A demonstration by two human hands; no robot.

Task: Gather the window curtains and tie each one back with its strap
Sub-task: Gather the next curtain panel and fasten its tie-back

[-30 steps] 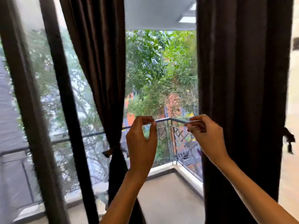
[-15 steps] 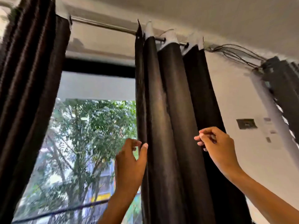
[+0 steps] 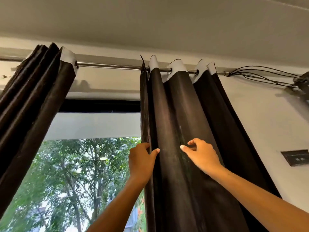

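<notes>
The right dark brown curtain (image 3: 175, 106) hangs in folds from a metal rod (image 3: 108, 65) by grommets in a white top band. My left hand (image 3: 142, 163) grips this curtain's left edge, thumb in front and fingers behind the fabric. My right hand (image 3: 200, 156) rests against the front fold, fingers half curled; whether it pinches the fabric is unclear. The left curtain (image 3: 33, 97) hangs bunched at the far left. No strap is in view.
The window (image 3: 75, 173) between the curtains shows green trees outside. Loose black wires (image 3: 260, 75) run from the rod's right end along the white wall. A dark switch plate (image 3: 296, 157) sits on the wall at the right.
The view has tilted up from the balcony railing to the curtain rod. Both hands rose; my left hand closed on the right curtain's edge and my right hand moved left onto its front fold.
</notes>
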